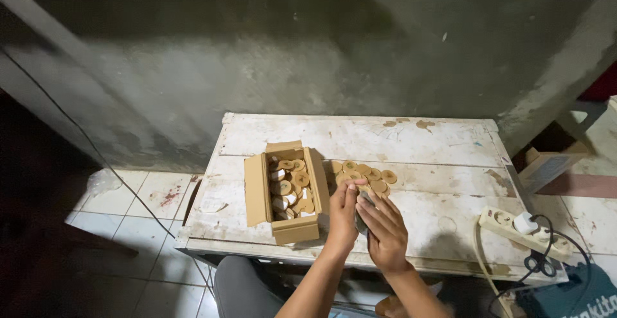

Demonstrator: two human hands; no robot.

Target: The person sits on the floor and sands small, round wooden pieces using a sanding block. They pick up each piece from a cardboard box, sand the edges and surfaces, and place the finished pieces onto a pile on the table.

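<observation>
At the far left of the frame a thin dark cable [96,151] runs down the grey wall to the tiled floor [148,196], where a crumpled clear plastic bag [103,180] lies by the wall. Right of that, in the lower middle, stands a white, worn wooden table [418,141].

On its left half sits an open cardboard box [257,193], flaps spread, filled with small round tan-and-white rolls [290,189]. Just beside the box's right flap, a cluster of flat tan discs [367,175] lies spread on the tabletop.

Directly below the discs the two hands meet. The left hand [342,215] rests next to the box's right side, its fingers [350,189] curled and pinched near the lower edge of the discs. The right hand [384,231] is touching it from the right, fingers [379,212] bent over a small dark grey object [361,221] held between both hands; what that object is cannot be told, and how tightly each hand grips it is partly hidden.

Further right, at the table's lower right corner, lies a white power strip [514,225] with a plug in it and dark cords trailing off the edge. Beyond the table, at the right edge, a small cardboard carton [546,164] sits on the floor.
</observation>
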